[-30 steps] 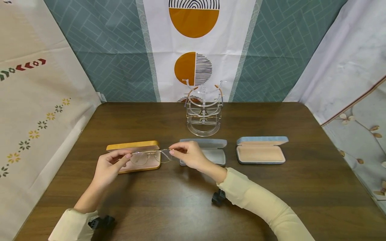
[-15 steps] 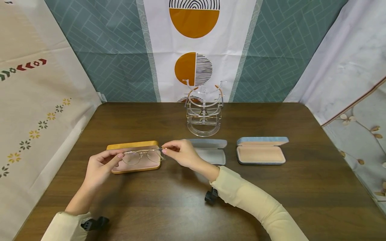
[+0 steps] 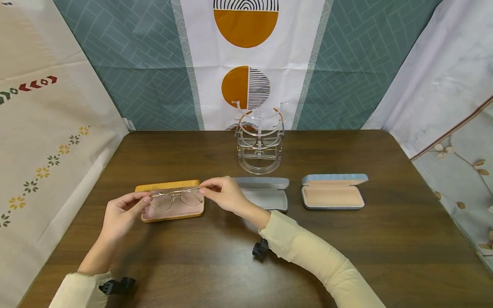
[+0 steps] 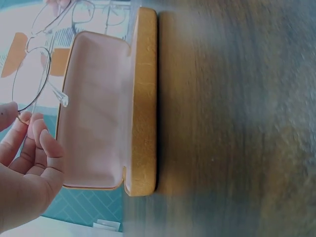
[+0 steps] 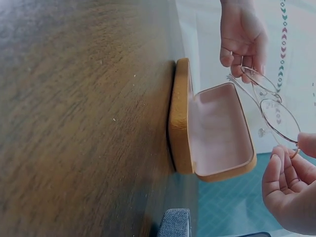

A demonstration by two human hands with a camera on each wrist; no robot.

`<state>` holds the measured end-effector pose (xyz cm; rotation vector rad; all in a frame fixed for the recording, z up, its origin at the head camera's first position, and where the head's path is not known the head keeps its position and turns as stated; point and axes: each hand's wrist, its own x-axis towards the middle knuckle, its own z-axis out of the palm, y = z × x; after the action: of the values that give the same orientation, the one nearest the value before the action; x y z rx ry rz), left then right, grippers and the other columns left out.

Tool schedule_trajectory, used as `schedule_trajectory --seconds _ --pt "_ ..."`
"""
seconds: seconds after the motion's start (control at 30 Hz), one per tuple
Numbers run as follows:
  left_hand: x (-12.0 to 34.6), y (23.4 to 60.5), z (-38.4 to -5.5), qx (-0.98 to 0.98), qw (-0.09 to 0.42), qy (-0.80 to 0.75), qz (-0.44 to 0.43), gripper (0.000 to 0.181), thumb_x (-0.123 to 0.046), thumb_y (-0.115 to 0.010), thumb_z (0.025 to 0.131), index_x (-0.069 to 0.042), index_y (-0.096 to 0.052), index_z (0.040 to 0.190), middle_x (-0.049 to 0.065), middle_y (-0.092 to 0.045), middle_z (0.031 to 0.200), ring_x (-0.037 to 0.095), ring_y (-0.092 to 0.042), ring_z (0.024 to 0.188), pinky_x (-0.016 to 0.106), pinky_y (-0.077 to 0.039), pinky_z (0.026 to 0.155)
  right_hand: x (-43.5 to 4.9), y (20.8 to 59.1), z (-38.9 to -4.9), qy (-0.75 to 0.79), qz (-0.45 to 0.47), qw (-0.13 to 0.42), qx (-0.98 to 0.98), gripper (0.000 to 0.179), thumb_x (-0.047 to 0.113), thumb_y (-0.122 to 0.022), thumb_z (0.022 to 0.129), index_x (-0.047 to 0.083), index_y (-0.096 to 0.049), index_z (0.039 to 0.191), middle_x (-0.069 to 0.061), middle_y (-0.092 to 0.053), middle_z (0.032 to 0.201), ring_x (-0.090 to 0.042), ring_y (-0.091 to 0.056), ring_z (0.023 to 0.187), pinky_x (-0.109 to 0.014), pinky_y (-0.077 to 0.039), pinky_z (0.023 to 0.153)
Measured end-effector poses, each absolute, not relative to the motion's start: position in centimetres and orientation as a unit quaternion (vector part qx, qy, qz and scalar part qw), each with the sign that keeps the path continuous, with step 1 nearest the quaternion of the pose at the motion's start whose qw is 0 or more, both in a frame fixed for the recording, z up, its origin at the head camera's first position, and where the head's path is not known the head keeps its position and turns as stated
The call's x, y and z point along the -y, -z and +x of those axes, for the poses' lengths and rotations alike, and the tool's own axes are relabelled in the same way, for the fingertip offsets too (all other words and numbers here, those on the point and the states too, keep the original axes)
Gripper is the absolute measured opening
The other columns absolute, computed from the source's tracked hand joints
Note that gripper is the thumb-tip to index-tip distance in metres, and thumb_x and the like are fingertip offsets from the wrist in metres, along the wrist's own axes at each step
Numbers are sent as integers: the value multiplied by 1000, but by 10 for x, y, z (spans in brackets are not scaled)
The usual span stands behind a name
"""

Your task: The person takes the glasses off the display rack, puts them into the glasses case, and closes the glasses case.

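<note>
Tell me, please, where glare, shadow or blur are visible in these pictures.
Head view: soft glare on the table, a faint shadow beside the left hand; left wrist view: the table's grain looks blurred, with a pale sheen; right wrist view: table hazy near the top, the cloth behind the glasses pale.

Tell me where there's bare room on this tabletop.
Bare tabletop lies right of the peach-lined eyeglass case and left of the clear display stand. Crowded: around the yellow case, where the left hand and right hand hold eyeglasses.
</note>
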<state>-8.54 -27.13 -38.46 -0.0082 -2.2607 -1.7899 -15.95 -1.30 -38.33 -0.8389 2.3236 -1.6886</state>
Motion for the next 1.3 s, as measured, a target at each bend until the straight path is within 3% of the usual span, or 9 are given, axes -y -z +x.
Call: schedule_trajectory --seconds 0.23,0.43,0.7,0.97,1.13,1.3 --pt "299 426 -100 793 138 593 -5 19 -10 -65 84 4 -67 97 4 -67 80 12 -57 62 19 -47 50 19 388 -163 561 -271 77 -779 15 11 -65 84 3 -70 95 -4 -67 85 -2 -54 65 -17 -46 59" --pt "321 465 -113 810 151 566 36 27 -19 -68 83 1 -67 100 1 -67 81 11 -57 63 20 -47 48 24 395 -163 531 -273 65 -800 14 9 -65 84 2 -70 95 -6 -68 85 -4 -56 67 -16 -46 62" --pt "314 448 -107 815 128 565 19 26 -17 -66 84 2 -67 101 -4 -68 84 7 -57 68 19 -46 51 30 402 -163 511 -269 52 -815 13 7 -64 83 2 -70 93 -6 -68 82 -5 -56 66 -15 -45 59" --pt "314 446 -105 832 115 542 30 37 -34 -67 82 -1 -67 98 -8 -66 81 4 -58 67 19 -48 53 36 408 -164 482 -280 46 -829 14 11 -64 85 2 -69 94 -5 -68 82 -6 -57 65 -13 -44 58" --pt "302 425 -98 842 90 530 43 29 -21 -65 85 5 -66 99 -13 -66 81 3 -56 67 19 -48 54 40 411 -164 476 -283 44 -832 12 10 -64 84 2 -70 91 -5 -68 79 -5 -56 63 -13 -43 57" --pt "296 413 -94 856 65 510 45 31 -12 -63 86 14 -60 103 -9 -66 80 5 -56 64 20 -48 54 44 412 -163 454 -275 48 -846 11 12 -66 83 3 -71 88 -1 -67 75 -2 -55 59 -12 -42 54"
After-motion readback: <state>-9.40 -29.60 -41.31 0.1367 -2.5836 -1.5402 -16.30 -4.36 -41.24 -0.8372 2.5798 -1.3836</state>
